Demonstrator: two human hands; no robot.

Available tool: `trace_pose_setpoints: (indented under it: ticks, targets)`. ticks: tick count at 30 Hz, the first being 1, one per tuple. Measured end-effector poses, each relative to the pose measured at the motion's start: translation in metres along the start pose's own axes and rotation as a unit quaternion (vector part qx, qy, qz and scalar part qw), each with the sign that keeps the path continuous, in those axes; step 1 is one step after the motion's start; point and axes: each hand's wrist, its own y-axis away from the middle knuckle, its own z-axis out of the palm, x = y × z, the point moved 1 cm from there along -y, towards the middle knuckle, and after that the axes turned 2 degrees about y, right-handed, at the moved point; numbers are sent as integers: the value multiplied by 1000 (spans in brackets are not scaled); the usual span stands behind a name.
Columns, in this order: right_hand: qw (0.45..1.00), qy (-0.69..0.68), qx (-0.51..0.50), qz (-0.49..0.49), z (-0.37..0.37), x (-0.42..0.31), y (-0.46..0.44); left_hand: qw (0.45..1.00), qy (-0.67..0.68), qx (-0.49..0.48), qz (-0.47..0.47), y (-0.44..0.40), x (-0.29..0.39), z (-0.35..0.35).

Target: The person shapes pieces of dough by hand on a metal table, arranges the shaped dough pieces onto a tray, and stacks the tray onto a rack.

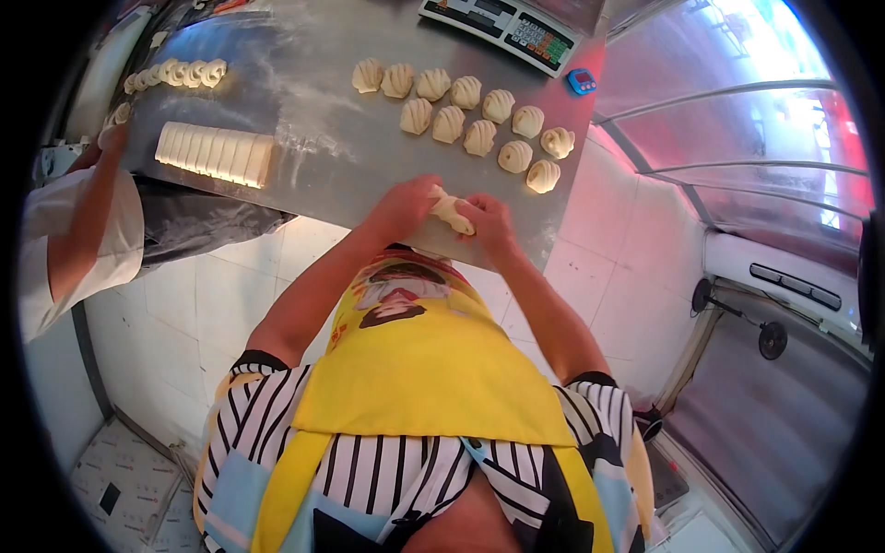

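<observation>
A pale piece of dough (451, 213) is stretched between my two hands, just above the near edge of the metal table (318, 175). Its left end is in the closed fingers of my left hand (406, 207). My right hand (487, 221) grips the other end, fingers curled around it. Beyond them lie two slanting rows of shaped, ridged dough rolls (479, 137), apart from both hands. Farther left rests a block of dough cut into strips (214, 155).
A kitchen scale (507, 31) stands at the far edge, beside a small blue timer (582, 81). Twisted dough pieces (189, 74) line up at the far left. A co-worker's arm (88, 217) reaches in at the left. Flour dusts the table.
</observation>
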Motion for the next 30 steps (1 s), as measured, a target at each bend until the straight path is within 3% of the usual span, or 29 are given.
trace_pose_setpoints:
  ticks: [2,3,5,6,8,9,12,14,18,20,21,24,27,30]
  targets:
    - [938,-335,-38,87,9,25,-10,997,29,69,-17,-1,2,5]
    - [965,-256,-58,-14,8,20,-6,994,42,99,-26,1,0,7]
    - [969,-86,-94,-211,3,10,9,946,275,50,-166,-5,-20,5]
    - [966,-17,-72,-247,1,6,15,893,386,27,-231,-7,-21,4]
    - [940,121,-26,-319,-3,-3,19,848,449,40,-281,-7,-14,7]
    - [943,117,-8,-312,-3,-3,19,822,479,45,-306,-7,-8,8]
    - [957,72,42,-278,-3,-4,11,939,265,19,-217,-7,-8,15]
    - [970,-1,77,-232,-12,-13,-2,965,213,16,-155,-4,13,27]
    - [974,-221,-13,-38,-21,6,-34,995,89,-12,-34,3,34,30]
    - [944,-312,-83,64,-13,19,-35,992,109,57,16,5,35,28]
    - [944,-317,-65,71,-10,22,-33,988,121,90,40,7,36,29]
    - [943,-318,-43,87,-6,20,-37,980,165,108,41,0,28,32]
    - [948,-287,-62,120,-12,15,-42,953,271,114,-67,-10,17,42]
    - [957,-241,-58,148,-12,13,-36,946,292,48,-130,-19,2,41]
